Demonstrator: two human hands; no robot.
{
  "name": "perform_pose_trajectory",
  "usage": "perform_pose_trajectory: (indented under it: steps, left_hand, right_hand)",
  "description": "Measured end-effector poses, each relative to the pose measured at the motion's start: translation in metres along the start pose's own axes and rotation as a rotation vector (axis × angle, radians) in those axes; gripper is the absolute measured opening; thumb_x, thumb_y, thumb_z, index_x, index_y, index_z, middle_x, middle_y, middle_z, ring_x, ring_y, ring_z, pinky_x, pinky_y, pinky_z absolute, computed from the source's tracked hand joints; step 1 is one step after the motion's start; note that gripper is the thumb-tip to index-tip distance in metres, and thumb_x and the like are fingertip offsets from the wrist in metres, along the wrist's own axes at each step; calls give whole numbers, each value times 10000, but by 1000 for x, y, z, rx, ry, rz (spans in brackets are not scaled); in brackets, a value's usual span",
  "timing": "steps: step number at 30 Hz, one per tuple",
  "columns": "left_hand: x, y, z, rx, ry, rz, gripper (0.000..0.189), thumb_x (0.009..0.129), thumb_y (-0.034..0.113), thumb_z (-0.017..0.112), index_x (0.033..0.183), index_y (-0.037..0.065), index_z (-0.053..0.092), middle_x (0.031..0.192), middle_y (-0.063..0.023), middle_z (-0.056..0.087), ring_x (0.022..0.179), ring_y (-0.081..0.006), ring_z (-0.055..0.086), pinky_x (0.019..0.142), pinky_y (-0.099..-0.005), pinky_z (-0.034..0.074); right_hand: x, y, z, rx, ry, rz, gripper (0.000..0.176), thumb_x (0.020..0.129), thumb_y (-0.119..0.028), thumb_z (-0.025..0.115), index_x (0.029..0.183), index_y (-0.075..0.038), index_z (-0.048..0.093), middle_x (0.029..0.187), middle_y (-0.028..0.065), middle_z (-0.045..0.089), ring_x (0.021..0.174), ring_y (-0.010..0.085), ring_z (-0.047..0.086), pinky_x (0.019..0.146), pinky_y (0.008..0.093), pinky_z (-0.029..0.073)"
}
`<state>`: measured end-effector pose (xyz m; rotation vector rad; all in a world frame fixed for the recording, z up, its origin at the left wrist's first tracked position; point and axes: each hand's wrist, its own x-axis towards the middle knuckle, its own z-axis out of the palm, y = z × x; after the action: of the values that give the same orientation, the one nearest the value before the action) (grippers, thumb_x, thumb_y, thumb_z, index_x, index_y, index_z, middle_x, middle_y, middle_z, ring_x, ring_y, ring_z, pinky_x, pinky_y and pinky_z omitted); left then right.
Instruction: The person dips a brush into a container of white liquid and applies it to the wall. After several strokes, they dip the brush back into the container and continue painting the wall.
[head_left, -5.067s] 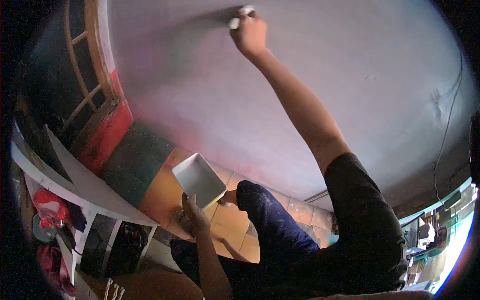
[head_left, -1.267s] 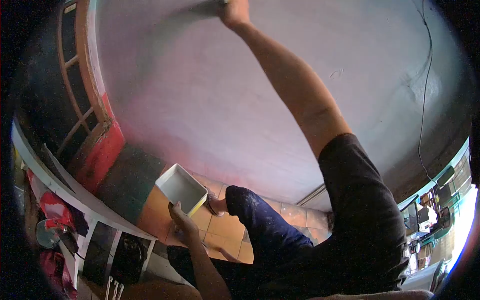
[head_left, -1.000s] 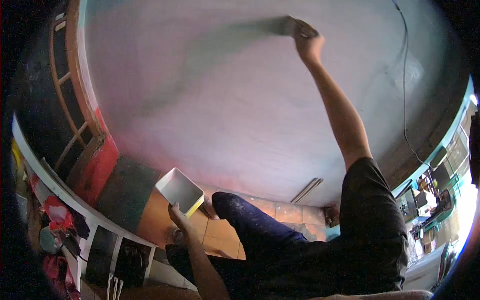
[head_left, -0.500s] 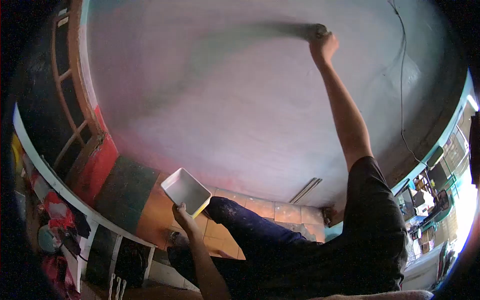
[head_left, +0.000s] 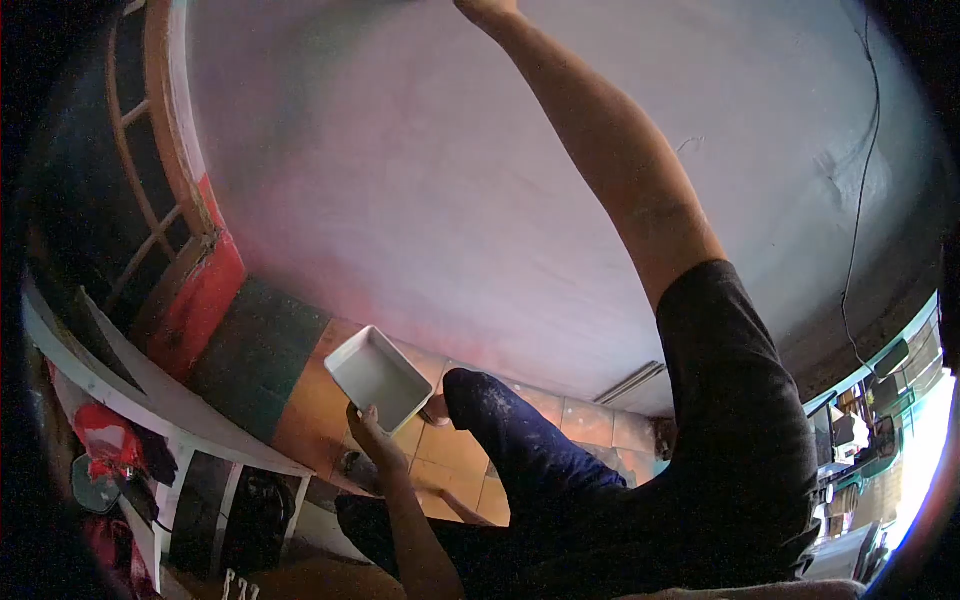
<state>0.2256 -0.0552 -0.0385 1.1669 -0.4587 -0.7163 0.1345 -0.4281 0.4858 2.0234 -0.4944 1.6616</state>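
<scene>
My left hand (head_left: 378, 440) grips a white rectangular tub (head_left: 380, 380) by its lower left side, thumb near the rim. The tub tilts toward me, its inside looks pale, and a yellowish edge shows below. My right arm reaches up across a smooth greyish-pink wall (head_left: 400, 190). Only part of my right hand (head_left: 487, 8) shows at the top edge, with its fingers cut off by the frame. A thin dark sliver just left of it belongs to something I cannot make out.
A barred wooden frame (head_left: 160, 120) borders the wall on the left. A dark cable (head_left: 862, 230) hangs at the right. Thin strips (head_left: 630, 382) lie at the wall's foot on the orange tiles (head_left: 440, 455). Red cloth items (head_left: 105, 440) sit at lower left.
My right hand has swept left and up to the frame's top edge, taking the dark item it held almost out of view. The tub stays in my left hand, and the view has shifted slightly.
</scene>
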Motion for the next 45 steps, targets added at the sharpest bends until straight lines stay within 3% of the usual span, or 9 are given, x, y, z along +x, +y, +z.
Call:
perform_pose_trajectory:
  steps: [2,4,9,15,20,33,38,40,45]
  left_hand:
    - [-4,2,2,29,-4,59,429,862,239,478,1182,-47,495,1104,-184,519,1034,-304,498,947,-424,379]
    - [-2,-5,-1,53,-16,122,436,855,245,484,1178,-47,496,1097,-184,518,1022,-305,497,943,-423,378]
    - [3,6,6,-83,16,-50,391,841,227,489,1105,-59,524,1037,-179,530,986,-305,490,933,-429,373]
    - [12,-19,-8,-37,39,-103,376,827,204,506,1084,-68,536,1036,-178,542,964,-309,501,918,-429,384]
    - [15,-27,-7,-102,38,-105,381,822,200,509,1089,-71,537,1031,-181,544,961,-308,507,908,-429,395]
    - [-6,8,14,-50,-7,-79,429,859,233,480,1176,-56,496,1092,-170,523,1043,-297,494,958,-425,365]
    - [3,-3,13,-16,-19,-127,431,855,237,481,1177,-49,503,1109,-165,517,1043,-291,486,959,-417,356]
    - [2,-2,12,-45,-31,-118,430,850,240,487,1169,-48,507,1104,-164,521,1033,-286,485,954,-418,357]
    - [3,-15,2,-81,19,-104,432,827,254,522,1135,-50,530,1078,-163,541,1013,-282,488,937,-412,368]
  right_hand:
    - [-14,31,-18,-641,-492,331,266,754,-43,582,989,-54,705,898,233,665,894,406,641,774,439,519]
    - [-22,16,-93,-17,-8,17,297,743,-138,664,1019,-35,697,931,226,675,917,385,652,788,429,521]
    - [-88,40,-284,-347,59,286,247,855,-128,618,1067,-30,699,1024,118,721,920,180,677,811,282,505]
    - [-120,33,-421,-870,140,487,190,819,-137,578,934,-82,719,907,91,718,828,301,678,744,386,526]
    - [-127,85,-388,-756,91,345,253,763,-193,679,974,-55,694,878,180,687,854,360,653,734,405,511]
    - [-83,-35,-3,-195,-321,103,271,688,-83,686,953,-26,674,908,234,652,887,408,623,784,452,525]
    - [-87,-26,-51,-35,-329,260,253,712,-91,688,960,-44,676,923,197,668,886,409,609,763,452,516]
    - [-100,4,-111,-177,-241,-126,316,700,-32,660,1014,-58,682,979,141,675,912,365,620,778,417,527]
    - [-159,41,-331,-304,11,292,214,813,12,592,1014,1,667,943,170,687,903,275,663,788,339,513]
